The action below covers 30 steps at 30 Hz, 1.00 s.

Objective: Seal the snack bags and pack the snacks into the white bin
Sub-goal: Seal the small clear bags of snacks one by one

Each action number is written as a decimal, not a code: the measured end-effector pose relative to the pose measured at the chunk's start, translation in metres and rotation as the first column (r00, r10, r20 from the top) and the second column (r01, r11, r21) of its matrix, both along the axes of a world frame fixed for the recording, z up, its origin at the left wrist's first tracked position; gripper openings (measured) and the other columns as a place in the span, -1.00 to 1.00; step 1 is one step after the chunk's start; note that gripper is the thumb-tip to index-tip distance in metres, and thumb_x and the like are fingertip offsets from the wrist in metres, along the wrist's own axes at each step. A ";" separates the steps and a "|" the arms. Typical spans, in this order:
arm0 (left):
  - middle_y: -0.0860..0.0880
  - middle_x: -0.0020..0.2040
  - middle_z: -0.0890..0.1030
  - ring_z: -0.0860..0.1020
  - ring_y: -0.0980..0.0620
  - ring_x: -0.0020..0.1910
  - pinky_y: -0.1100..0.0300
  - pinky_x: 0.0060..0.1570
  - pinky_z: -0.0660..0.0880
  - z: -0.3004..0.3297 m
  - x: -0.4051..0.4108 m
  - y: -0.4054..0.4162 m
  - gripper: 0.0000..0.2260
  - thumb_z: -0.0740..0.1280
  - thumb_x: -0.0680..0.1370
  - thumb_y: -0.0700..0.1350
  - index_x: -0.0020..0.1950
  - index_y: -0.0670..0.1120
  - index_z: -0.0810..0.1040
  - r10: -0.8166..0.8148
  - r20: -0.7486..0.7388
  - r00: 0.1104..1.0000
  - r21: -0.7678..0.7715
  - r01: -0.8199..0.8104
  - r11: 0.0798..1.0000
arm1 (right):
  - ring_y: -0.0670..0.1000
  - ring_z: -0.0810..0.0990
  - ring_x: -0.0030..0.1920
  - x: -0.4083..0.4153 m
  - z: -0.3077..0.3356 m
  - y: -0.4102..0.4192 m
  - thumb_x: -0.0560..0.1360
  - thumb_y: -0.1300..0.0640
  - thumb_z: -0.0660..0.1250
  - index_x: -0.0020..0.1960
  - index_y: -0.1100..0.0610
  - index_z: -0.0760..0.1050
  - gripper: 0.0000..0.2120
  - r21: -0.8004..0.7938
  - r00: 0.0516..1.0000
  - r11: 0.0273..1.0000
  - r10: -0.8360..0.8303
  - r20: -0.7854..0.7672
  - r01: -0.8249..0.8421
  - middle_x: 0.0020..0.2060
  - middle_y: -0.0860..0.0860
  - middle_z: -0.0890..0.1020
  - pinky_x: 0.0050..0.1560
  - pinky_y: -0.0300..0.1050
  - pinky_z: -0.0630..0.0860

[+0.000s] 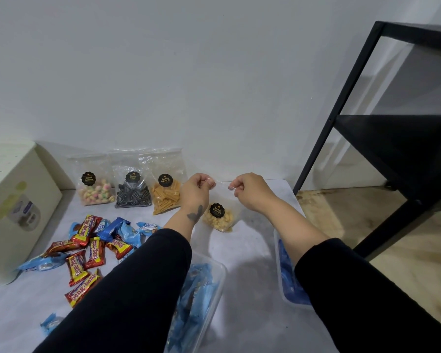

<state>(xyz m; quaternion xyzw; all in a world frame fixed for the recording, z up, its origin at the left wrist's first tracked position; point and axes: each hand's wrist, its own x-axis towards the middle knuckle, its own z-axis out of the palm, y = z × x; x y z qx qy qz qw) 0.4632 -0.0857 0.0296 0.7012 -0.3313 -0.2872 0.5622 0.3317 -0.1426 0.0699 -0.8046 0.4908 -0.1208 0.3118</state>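
A clear snack bag (220,212) with a black round label and pale yellow puffs hangs just above the grey mat (252,250), pinched at its top edge by the left hand (196,189) and right hand (250,191), both palm-down with arms outstretched. Three more labelled bags (130,184) lean on the wall to the left; the white bin (13,207) stands further left
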 end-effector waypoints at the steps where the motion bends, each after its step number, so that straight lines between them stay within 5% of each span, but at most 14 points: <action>1: -0.02 -0.15 0.61 0.60 -0.02 -0.04 0.13 0.03 0.50 -0.001 -0.001 -0.001 -0.92 0.27 0.57 -0.19 -0.12 -0.07 0.51 0.013 0.014 1.000 0.007 -0.013 1.000 | 0.03 0.51 -0.08 0.001 -0.002 0.002 0.51 0.35 0.18 0.05 0.15 0.62 -0.71 -0.002 1.000 1.000 -0.014 0.002 0.014 -0.15 0.02 0.51 -0.03 -0.18 0.44; 3: -0.02 -0.11 0.58 0.57 -0.04 -0.04 0.13 0.01 0.49 -0.003 -0.002 -0.002 -0.99 0.30 0.55 -0.16 -0.06 -0.08 0.50 0.042 0.051 0.998 0.006 -0.043 0.999 | 0.08 0.57 0.02 0.003 -0.004 0.006 0.51 0.36 0.16 0.05 0.15 0.62 -0.70 0.007 0.998 0.999 -0.046 0.035 0.046 -0.07 0.08 0.57 0.07 -0.13 0.50; 6: -0.03 -0.04 0.50 0.51 0.01 -0.07 0.19 -0.08 0.40 -0.002 -0.005 -0.002 -0.81 0.35 0.53 -0.05 0.04 -0.09 0.42 0.142 0.082 0.986 -0.002 -0.142 0.990 | 0.09 0.59 0.12 0.003 -0.003 0.008 0.51 0.36 0.17 0.06 0.18 0.62 -0.71 0.032 0.988 0.995 -0.095 0.123 0.091 0.10 0.11 0.63 0.15 -0.12 0.50; 10: -0.02 -0.22 0.58 0.56 -0.02 -0.18 0.07 -0.10 0.50 0.003 -0.010 -0.007 -0.74 0.27 0.55 0.07 -0.12 -0.12 0.52 0.019 0.014 1.000 0.081 -0.020 0.997 | 0.04 0.58 0.14 0.005 -0.003 0.012 0.51 0.35 0.20 0.04 0.19 0.63 -0.74 0.035 0.980 0.995 -0.098 0.173 0.093 0.12 0.08 0.64 0.07 -0.23 0.44; 13: -0.01 -0.27 0.59 0.57 -0.02 -0.21 0.11 -0.18 0.48 0.003 -0.011 -0.009 -0.82 0.26 0.56 -0.04 -0.18 -0.09 0.53 0.007 -0.115 0.993 0.079 0.002 0.997 | 0.00 0.58 0.01 0.004 -0.002 0.014 0.51 0.28 0.27 0.02 0.23 0.64 -0.81 0.075 0.978 0.994 -0.091 0.186 0.079 -0.04 0.06 0.65 0.01 -0.23 0.40; 16: -0.02 -0.28 0.60 0.56 0.03 -0.24 0.14 -0.19 0.47 0.000 -0.010 -0.005 -0.86 0.26 0.57 -0.10 -0.15 -0.10 0.54 -0.013 -0.195 0.981 0.047 0.023 0.999 | 0.14 0.45 -0.28 0.004 -0.002 0.012 0.49 0.14 0.31 -0.26 0.34 0.56 -0.72 0.066 0.978 0.992 -0.119 0.174 0.109 -0.32 0.22 0.53 -0.18 -0.17 0.36; 21: -0.06 -0.32 0.56 0.52 0.06 -0.33 0.23 -0.29 0.48 -0.002 -0.008 0.001 -0.87 0.25 0.59 -0.17 -0.13 -0.16 0.51 -0.039 -0.261 0.964 0.033 0.049 0.998 | 0.05 0.33 -0.42 0.008 -0.003 0.008 0.49 0.21 0.27 -0.53 0.12 0.18 -0.55 -0.007 0.979 0.981 -0.191 0.065 0.192 -0.52 0.04 0.30 -0.37 -0.16 0.30; 26: -0.07 -0.29 0.58 0.54 0.05 -0.30 0.19 -0.27 0.51 -0.004 -0.005 0.000 -0.87 0.26 0.59 -0.17 -0.09 -0.19 0.53 -0.008 -0.281 0.960 0.029 0.017 0.999 | 0.15 0.60 -0.13 0.013 -0.005 0.006 0.53 0.12 0.27 -0.26 0.27 0.57 -0.72 0.021 0.980 0.984 -0.181 0.088 0.180 -0.23 0.11 0.65 -0.09 -0.06 0.53; 30: -0.08 -0.25 0.60 0.60 0.06 -0.26 0.24 -0.34 0.53 0.002 -0.003 -0.003 -0.85 0.24 0.60 -0.16 0.01 -0.24 0.52 0.042 -0.329 0.943 0.008 -0.041 0.999 | -0.02 0.57 -0.09 0.010 -0.004 0.009 0.45 -0.08 0.37 -0.15 0.08 0.60 -0.78 0.052 0.987 0.995 -0.090 0.131 0.083 -0.17 -0.05 0.61 -0.02 -0.10 0.51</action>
